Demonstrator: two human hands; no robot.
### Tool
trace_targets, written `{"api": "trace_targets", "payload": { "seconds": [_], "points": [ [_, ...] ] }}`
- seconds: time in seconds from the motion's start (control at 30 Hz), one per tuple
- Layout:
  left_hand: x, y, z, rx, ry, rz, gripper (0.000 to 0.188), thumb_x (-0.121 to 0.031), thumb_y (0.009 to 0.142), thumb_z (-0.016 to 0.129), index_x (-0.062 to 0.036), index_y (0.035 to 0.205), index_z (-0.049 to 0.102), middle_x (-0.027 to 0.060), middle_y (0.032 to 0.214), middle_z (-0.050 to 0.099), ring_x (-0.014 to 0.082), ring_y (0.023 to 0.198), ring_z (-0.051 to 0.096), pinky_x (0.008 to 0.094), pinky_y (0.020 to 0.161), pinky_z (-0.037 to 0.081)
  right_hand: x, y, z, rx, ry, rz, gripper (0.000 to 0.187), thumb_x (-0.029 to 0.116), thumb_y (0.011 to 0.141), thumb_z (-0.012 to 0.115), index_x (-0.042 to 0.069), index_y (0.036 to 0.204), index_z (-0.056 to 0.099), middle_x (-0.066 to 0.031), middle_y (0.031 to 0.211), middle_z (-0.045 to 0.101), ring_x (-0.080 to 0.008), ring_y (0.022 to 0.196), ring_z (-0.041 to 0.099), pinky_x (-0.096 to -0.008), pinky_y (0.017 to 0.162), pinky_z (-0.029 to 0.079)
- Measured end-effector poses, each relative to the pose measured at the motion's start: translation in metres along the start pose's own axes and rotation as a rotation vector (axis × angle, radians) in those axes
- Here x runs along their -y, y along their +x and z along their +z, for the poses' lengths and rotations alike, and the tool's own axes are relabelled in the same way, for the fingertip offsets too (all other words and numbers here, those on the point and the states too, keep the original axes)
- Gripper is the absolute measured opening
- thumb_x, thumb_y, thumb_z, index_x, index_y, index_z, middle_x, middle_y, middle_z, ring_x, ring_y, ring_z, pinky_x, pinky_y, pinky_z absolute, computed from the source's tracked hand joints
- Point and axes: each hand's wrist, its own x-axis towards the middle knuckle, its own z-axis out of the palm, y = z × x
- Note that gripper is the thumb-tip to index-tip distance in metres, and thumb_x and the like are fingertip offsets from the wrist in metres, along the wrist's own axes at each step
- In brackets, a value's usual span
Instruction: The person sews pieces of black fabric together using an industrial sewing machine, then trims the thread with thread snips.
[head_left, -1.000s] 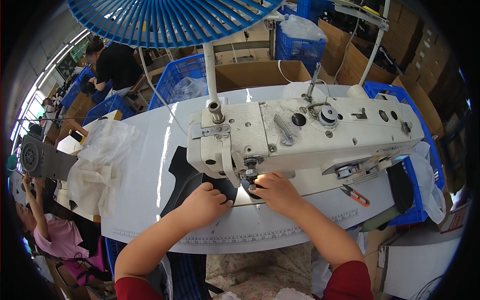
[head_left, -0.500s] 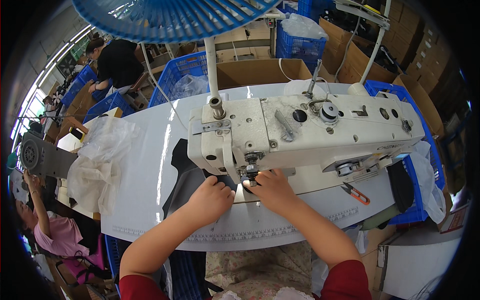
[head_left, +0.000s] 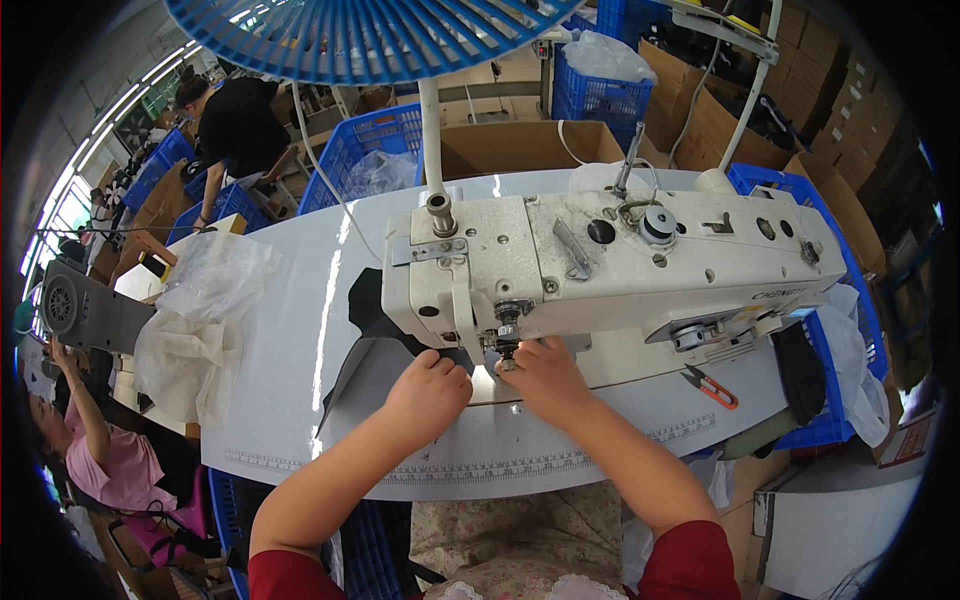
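Note:
A white sewing machine point(head_left: 620, 250) stands across the table in front of me. A dark grey and black fabric piece point(head_left: 372, 345) lies left of its needle area, partly under the machine head and raised in a fold. My left hand point(head_left: 430, 390) has its fingers curled at the fabric's right side, just left of the presser foot. Close by, my right hand point(head_left: 545, 382) has bent fingers beside the needle and foot. What its fingertips pinch is hidden behind them. Orange-handled thread snips point(head_left: 711, 387) lie on the table to the right.
A printed ruler strip point(head_left: 520, 466) runs along the white tabletop's point(head_left: 270, 400) near edge. Crumpled clear plastic point(head_left: 195, 330) lies at the left. A blue lamp-like shade point(head_left: 370, 40) hangs overhead. Blue crates point(head_left: 385, 140) and cardboard boxes point(head_left: 520, 148) stand behind. Two co-workers sit at the left.
The fabric's black part has shifted slightly, and its grey part now stands in a sharper fold. Both hands stay near the needle. The co-worker in black has lowered an arm.

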Motion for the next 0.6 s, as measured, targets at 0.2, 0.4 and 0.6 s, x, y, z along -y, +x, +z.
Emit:
{"api": "trace_targets", "payload": {
  "seconds": [0.2, 0.4, 0.6],
  "points": [
    [-0.009, 0.001, -0.008, 0.101, 0.032, -0.012, 0.008, -0.014, 0.068, 0.06, -0.0081, 0.073, 0.061, 0.0004, 0.072, 0.055, 0.0168, 0.075, 0.058, 0.0306, 0.073, 0.041, -0.001, -0.001, -0.002, -0.019, 0.021, -0.032, 0.005, 0.012, 0.075, 0.059, 0.014, 0.079, 0.062, 0.0047, 0.092, 0.06, -0.0143, 0.099, 0.055, -0.0425, 0.1, 0.035],
    [-0.018, 0.006, 0.006, 0.013, 0.085, -0.036, 0.004, -0.012, 0.065, 0.062, -0.01, 0.061, 0.06, 0.0026, 0.068, 0.055, 0.0182, 0.07, 0.054, 0.0313, 0.068, 0.037, 0.0, 0.004, -0.004, -0.029, -0.1, -0.063, 0.018, 0.017, 0.081, 0.06, 0.019, 0.095, 0.071, 0.0042, 0.072, 0.051, -0.0147, 0.085, 0.054, -0.0403, 0.084, 0.037],
    [-0.021, 0.011, 0.011, 0.009, 0.135, -0.084, 0.004, -0.013, 0.067, 0.062, -0.0096, 0.064, 0.062, 0.0029, 0.07, 0.057, 0.0187, 0.071, 0.054, 0.0319, 0.069, 0.037, -0.002, 0.007, -0.001, 0.003, -0.127, -0.041, 0.019, 0.017, 0.085, 0.059, 0.019, 0.099, 0.072, 0.0013, 0.068, 0.053, -0.0179, 0.08, 0.056, -0.0417, 0.084, 0.037]
  ]
}}
